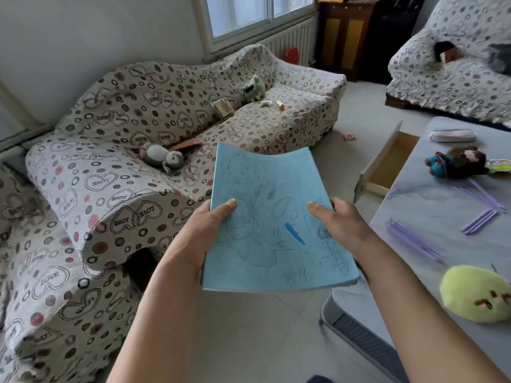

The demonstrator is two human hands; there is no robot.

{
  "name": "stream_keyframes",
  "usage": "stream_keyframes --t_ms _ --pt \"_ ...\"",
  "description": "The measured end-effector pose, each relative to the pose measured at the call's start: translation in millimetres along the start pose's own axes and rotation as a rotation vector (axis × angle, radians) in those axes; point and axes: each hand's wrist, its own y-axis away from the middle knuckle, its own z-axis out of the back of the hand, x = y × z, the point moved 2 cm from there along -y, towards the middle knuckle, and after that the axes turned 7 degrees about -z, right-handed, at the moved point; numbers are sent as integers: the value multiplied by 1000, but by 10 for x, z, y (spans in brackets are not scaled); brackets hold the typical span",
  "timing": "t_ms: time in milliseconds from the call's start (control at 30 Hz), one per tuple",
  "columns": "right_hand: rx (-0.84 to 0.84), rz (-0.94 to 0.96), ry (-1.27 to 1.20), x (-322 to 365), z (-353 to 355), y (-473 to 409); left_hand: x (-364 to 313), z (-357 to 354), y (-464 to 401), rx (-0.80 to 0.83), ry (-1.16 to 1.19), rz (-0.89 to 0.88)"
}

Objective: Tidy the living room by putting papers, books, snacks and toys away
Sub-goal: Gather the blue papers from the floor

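Here both hands, left hand and right hand, pinch the scribbled blue notebook; keep it flat, then slide it squarely into the open drawer.

You are working in soft, even daylight; it enters through the window at top centre, where the panes blow out to near white. Shadows stay faint, with the darkest patch under the curved arm of the patterned sofa. There is no hard glare on the grey table. The wide lens bends straight lines toward the edges. The far right corner and the dark cabinet are smeared and soft.
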Motion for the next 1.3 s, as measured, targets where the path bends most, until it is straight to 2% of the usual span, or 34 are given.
stream_keyframes --t_ms 200,500,733,933,1300 --pt "-61 -49 -50 187 62 -925 -177 -215 -1082 78 -19 13" --pt "-226 -120 -48 611 694 -2551 -534 -1115 -2960 200 -125 37" --pt "-298 -128 -125 904 1027 -3449 -806 -1624 -3995 238 -154 57" --pt "-349 -177 -151 1045 1226 -4382 -1078 -2042 -5004 303 -297 68" --pt "-486 -347 -329 1000 1950 -5908 -1279 -3381 -6861 571 -536 51"
